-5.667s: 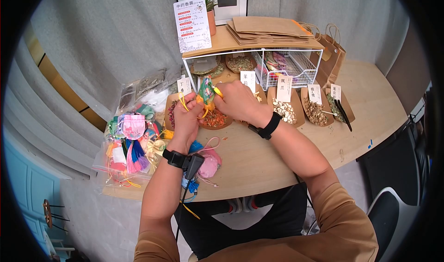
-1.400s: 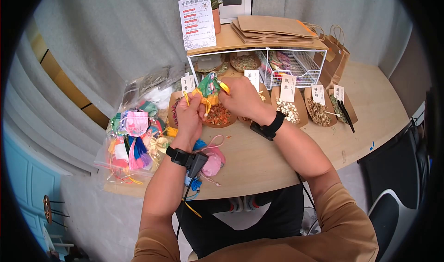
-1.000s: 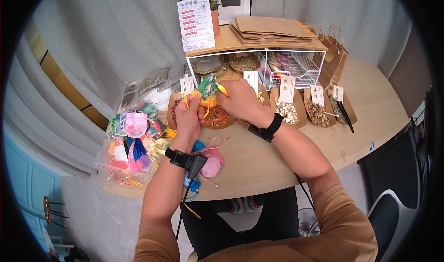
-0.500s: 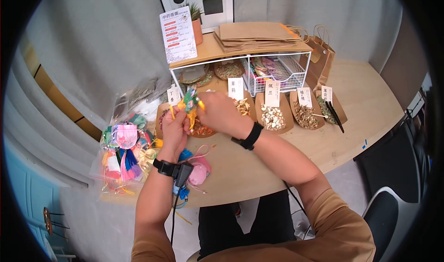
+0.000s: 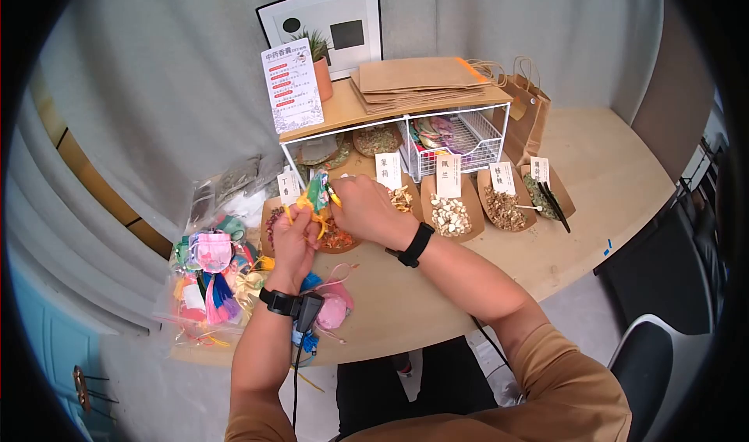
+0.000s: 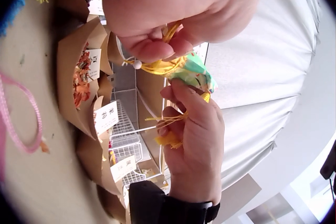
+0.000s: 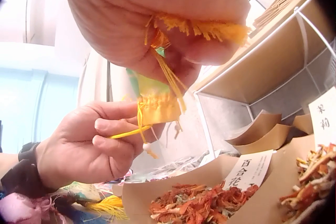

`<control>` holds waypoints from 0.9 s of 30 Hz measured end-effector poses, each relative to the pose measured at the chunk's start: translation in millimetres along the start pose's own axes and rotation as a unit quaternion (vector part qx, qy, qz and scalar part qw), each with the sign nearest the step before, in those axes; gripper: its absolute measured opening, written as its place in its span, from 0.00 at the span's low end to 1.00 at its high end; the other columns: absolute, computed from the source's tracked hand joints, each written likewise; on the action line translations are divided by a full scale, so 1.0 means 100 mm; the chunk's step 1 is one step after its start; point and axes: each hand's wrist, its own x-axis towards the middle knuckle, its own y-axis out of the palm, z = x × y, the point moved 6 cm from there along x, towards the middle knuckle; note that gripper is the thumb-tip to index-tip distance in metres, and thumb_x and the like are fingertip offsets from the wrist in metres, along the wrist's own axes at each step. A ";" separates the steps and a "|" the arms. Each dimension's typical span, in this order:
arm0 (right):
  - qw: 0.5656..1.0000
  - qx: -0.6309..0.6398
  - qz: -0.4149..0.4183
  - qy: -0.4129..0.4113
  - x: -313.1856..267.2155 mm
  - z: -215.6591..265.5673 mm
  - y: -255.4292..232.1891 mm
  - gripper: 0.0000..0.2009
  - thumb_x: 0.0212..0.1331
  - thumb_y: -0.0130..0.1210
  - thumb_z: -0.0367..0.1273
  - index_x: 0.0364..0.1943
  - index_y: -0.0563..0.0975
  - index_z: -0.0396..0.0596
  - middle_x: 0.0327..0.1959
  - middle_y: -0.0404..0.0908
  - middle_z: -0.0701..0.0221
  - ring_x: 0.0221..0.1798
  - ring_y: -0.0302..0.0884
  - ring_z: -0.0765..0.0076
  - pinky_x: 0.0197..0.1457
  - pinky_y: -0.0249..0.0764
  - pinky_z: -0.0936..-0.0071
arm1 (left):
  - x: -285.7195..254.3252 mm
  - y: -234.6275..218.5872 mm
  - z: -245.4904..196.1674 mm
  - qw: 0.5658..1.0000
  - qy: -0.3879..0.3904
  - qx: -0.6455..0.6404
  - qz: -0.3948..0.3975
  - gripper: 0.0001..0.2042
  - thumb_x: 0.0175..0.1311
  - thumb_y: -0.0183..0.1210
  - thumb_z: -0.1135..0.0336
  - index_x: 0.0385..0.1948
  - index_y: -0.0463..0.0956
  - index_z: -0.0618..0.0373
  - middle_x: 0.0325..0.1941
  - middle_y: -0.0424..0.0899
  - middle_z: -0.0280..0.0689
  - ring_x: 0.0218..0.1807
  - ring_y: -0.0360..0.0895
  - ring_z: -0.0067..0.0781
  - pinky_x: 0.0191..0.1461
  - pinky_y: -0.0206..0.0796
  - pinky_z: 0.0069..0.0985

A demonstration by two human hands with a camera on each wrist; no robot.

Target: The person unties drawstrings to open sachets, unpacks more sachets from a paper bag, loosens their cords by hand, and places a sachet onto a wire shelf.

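A small green and yellow drawstring pouch [image 5: 318, 192] is held up between both hands over a paper tray of orange dried petals [image 5: 337, 237]. My left hand [image 5: 294, 231] pinches the pouch's yellow gathered neck and its yellow cord [image 7: 126, 133] between thumb and fingers. From the other side my right hand [image 5: 360, 205] grips the green end, with a yellow tassel [image 7: 210, 29] tucked in its curled fingers. In the right wrist view the pouch hangs neck down, and a white bead [image 7: 146, 147] sits on a thin cord below the neck.
More paper trays with label cards hold white slices [image 5: 450, 217] and brown herbs [image 5: 505, 208]; black tongs [image 5: 554, 206] lie across the far right tray. A plastic bag of colourful pouches [image 5: 211, 251] lies left. A pink pouch [image 5: 333, 309] rests near the front edge. Behind stands a shelf [image 5: 406, 108].
The head view has shifted, so the table sits lower and further left. Both hands keep hold of the pouch, whose yellow neck looks more bunched than 1.4 s ago.
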 end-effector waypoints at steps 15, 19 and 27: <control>1.000 -0.018 -0.001 0.016 -0.02 0.06 0.00 0.08 0.52 0.54 0.31 0.26 0.77 0.39 0.22 0.76 0.48 0.28 0.75 0.39 0.34 0.72 0.51 | 0.05 -0.13 -0.04 0.999 0.029 0.016 -0.034 0.06 0.68 0.52 0.65 0.31 0.68 0.51 0.18 0.66 0.25 0.16 0.63 0.14 0.17 0.56 0.15; 0.999 -0.010 -0.022 0.029 -0.02 0.03 -0.02 0.09 0.50 0.54 0.32 0.26 0.77 0.38 0.24 0.78 0.48 0.31 0.77 0.40 0.37 0.74 0.52 | 0.04 -0.09 -0.01 0.999 0.007 0.043 -0.030 0.06 0.69 0.52 0.65 0.30 0.67 0.50 0.18 0.66 0.24 0.17 0.62 0.14 0.17 0.56 0.14; 1.000 0.002 -0.015 0.025 -0.02 0.06 -0.01 0.09 0.50 0.55 0.32 0.26 0.78 0.37 0.25 0.78 0.48 0.31 0.78 0.40 0.37 0.74 0.52 | 0.07 -0.14 -0.04 0.998 0.039 0.043 -0.038 0.06 0.69 0.52 0.64 0.31 0.67 0.50 0.18 0.67 0.24 0.16 0.63 0.14 0.17 0.56 0.15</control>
